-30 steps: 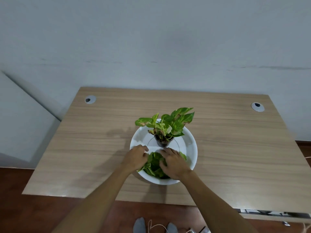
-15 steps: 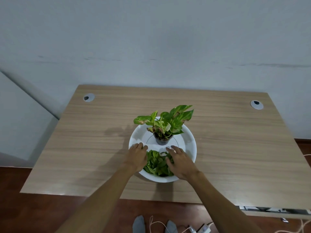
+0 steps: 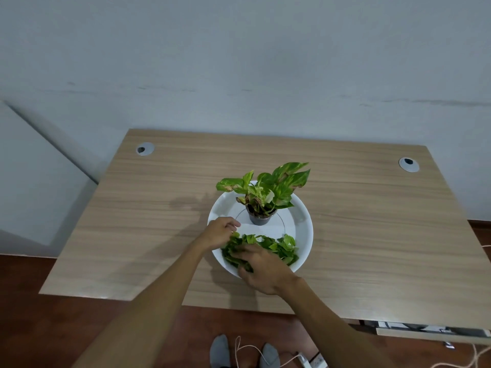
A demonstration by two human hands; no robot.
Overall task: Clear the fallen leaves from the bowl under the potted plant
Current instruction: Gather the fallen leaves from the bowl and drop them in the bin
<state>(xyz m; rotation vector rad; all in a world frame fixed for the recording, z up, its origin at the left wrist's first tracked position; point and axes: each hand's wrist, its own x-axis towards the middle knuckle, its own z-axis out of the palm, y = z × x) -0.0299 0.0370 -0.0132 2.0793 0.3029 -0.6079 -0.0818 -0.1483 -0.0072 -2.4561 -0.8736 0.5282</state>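
A white bowl (image 3: pixel 303 216) sits in the middle of the wooden desk. A small dark pot with a green, yellow-flecked plant (image 3: pixel 261 217) stands in the bowl's far half. A heap of loose green leaves (image 3: pixel 281 245) fills the near half. My left hand (image 3: pixel 220 232) rests on the bowl's left rim, fingers curled at the heap's left end. My right hand (image 3: pixel 261 266) lies palm-down over the near part of the heap, fingers among the leaves. Whether either hand has closed on leaves is hidden.
The desk (image 3: pixel 372 235) reaches the grey wall and has a cable grommet at back left (image 3: pixel 145 149) and one at back right (image 3: pixel 408 164). Below the near edge are my socked feet (image 3: pixel 243 351), a cord and a power strip (image 3: pixel 310 361) on the floor.
My right hand has slid left and toward me across the heap, uncovering leaves on the right. My left hand has shifted slightly away onto the rim. The view has tilted a little.
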